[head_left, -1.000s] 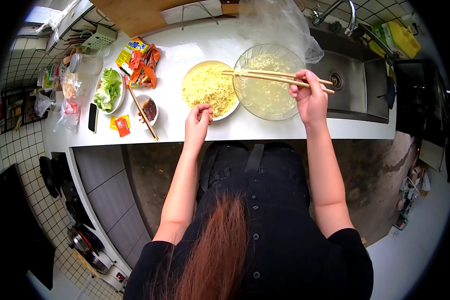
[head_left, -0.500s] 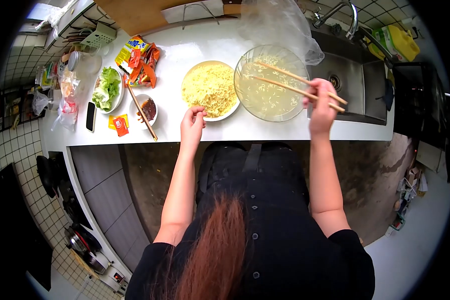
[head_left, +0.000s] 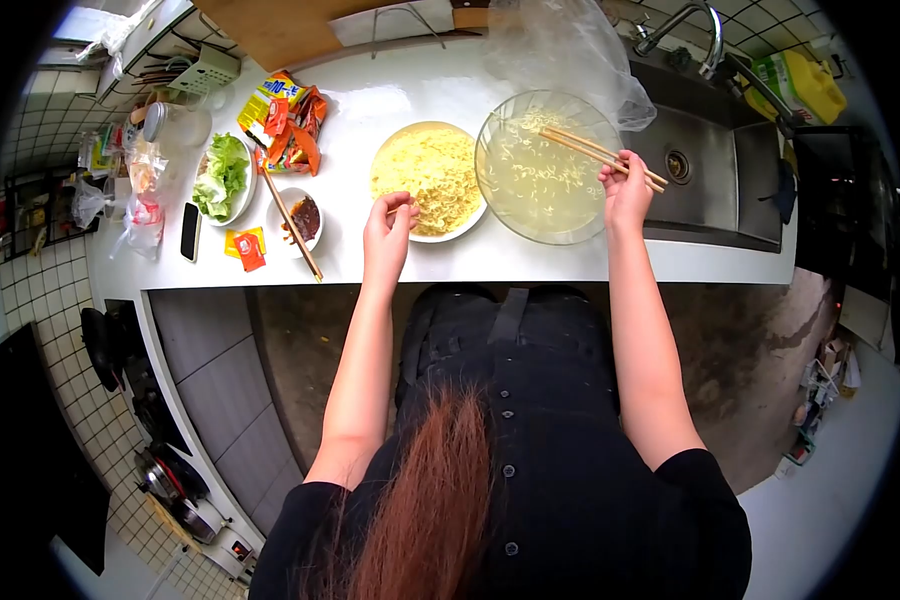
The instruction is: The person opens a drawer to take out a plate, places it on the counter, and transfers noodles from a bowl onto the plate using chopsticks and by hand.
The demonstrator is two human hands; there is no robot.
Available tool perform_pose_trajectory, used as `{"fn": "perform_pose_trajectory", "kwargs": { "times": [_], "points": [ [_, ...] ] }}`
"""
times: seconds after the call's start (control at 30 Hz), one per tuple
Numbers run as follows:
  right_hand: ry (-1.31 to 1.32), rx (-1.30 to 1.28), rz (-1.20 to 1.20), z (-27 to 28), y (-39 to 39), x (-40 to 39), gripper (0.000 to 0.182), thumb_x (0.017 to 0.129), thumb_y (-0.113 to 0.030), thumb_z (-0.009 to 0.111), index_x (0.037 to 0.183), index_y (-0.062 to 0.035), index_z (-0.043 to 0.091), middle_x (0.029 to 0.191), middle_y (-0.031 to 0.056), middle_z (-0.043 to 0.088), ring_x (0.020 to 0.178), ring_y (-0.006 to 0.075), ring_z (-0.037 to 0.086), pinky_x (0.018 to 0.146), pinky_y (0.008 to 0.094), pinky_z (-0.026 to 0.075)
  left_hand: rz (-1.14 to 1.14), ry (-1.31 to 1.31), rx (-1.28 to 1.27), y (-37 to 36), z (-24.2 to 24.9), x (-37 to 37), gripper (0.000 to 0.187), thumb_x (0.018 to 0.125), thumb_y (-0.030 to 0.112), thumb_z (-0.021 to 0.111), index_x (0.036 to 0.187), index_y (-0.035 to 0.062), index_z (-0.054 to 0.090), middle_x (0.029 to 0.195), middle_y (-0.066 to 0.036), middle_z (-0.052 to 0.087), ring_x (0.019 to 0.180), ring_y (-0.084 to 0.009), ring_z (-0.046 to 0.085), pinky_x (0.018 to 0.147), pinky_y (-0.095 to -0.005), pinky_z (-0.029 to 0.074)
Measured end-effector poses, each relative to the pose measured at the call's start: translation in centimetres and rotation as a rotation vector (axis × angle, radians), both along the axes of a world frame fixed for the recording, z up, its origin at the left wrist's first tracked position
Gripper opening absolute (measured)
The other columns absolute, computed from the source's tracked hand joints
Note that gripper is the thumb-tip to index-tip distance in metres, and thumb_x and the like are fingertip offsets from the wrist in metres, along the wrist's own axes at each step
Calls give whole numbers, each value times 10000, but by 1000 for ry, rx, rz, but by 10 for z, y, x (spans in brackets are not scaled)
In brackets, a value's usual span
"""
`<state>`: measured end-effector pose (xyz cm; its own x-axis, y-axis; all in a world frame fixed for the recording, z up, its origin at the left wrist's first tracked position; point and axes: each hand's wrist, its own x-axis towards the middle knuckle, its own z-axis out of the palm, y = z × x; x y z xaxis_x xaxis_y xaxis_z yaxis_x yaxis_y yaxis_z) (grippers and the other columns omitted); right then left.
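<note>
"Noodles (head_left: 430, 170) first: where are they in the head view?"

"Heaped in a white dish (head_left: 450, 237) on the desk (head_left: 350, 262), just left of the glass bowl (head_left: 545, 239). That bowl has cloudy liquid and pale noodle pieces in it."

"And the right hand (head_left: 626, 200)?"

"Closed around the chopsticks (head_left: 588, 147), fingers and thumb together on them near their back ends. The tips are close to each other, over the glass bowl; I can't tell if they touch the liquid."

"The left hand (head_left: 386, 238)?"

"By the dish's near left edge, fingers loosely curled, thumb near the index finger. Whether it pinches anything or touches the rim, I can't tell."

"What's farther left?"

"A small sauce bowl (head_left: 277, 213) with a second pair of sticks (head_left: 295, 230) lying across it, two small packets (head_left: 247, 248), a phone (head_left: 189, 232) and leafy greens (head_left: 222, 178) on a plate."
</note>
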<state>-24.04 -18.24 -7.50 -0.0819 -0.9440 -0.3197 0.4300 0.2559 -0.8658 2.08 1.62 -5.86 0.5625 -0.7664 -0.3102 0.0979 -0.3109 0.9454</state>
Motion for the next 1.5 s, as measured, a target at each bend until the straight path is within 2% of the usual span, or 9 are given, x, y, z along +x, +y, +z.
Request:
{"fn": "perform_pose_trajectory", "kwargs": {
  "times": [0.37,0.63,0.73,0.83,0.97,1.17,1.23,1.37,1.5],
  "points": [
    [-192,107,-6,5,-7,1,179,886,-141,451,860,23,517,724,120,531,588,192,539,518,287,464,31,13,20,10,-7,3,194,889,93,461,1035,-26,512,965,-96,581,798,-128,568,696,-241,469],
    [-250,-93,185,84,19,28,189,899,-143,424,838,7,520,691,102,528,582,176,525,513,275,425,84,30,31,13,-12,11,196,895,98,453,1038,-23,509,955,-93,579,805,-126,568,708,-244,475],
    [-46,-214,361,99,47,57,226,927,-161,382,845,5,512,707,85,531,573,136,531,491,244,454,100,34,40,15,-16,14,212,896,97,449,1058,-29,500,973,-103,578,828,-133,572,722,-251,480],
    [323,-350,717,89,66,75,205,921,-156,413,849,-20,548,660,32,513,556,82,496,488,208,412,118,48,40,14,-18,12,233,896,96,449,1082,-39,490,997,-117,577,860,-143,577,735,-257,482],
    [278,-321,604,106,62,60,216,921,-161,415,843,-21,561,620,14,495,533,63,473,462,195,375,122,52,35,12,-15,13,253,892,92,452,1101,-49,479,1027,-129,573,905,-156,580,748,-258,483],
    [492,-281,233,100,12,-28,245,928,-188,406,833,-26,563,590,-4,449,480,46,435,414,182,329,144,27,79,15,-22,16,226,884,94,463,1067,-32,504,871,-79,569,745,-117,560,697,-238,472],
    [620,-321,199,85,-1,-47,254,929,-195,405,828,-27,567,596,-14,437,473,39,427,402,173,312,141,15,83,15,-20,16,212,882,98,470,1050,-25,513,795,-52,546,680,-97,527,653,-221,452],
    [624,-241,249,51,-10,-47,249,928,-187,406,835,-16,562,611,-17,440,474,40,438,404,172,327,125,0,77,15,-19,15,191,880,95,474,1027,-18,520,708,-18,514,618,-74,484,589,-198,411],
    [379,-166,324,26,-5,-24,244,927,-177,417,841,9,549,633,6,454,480,67,471,408,189,366,119,-4,59,13,-14,12,175,882,93,471,1012,-13,522,693,-10,504,612,-69,478,579,-194,403]
  ]
}}
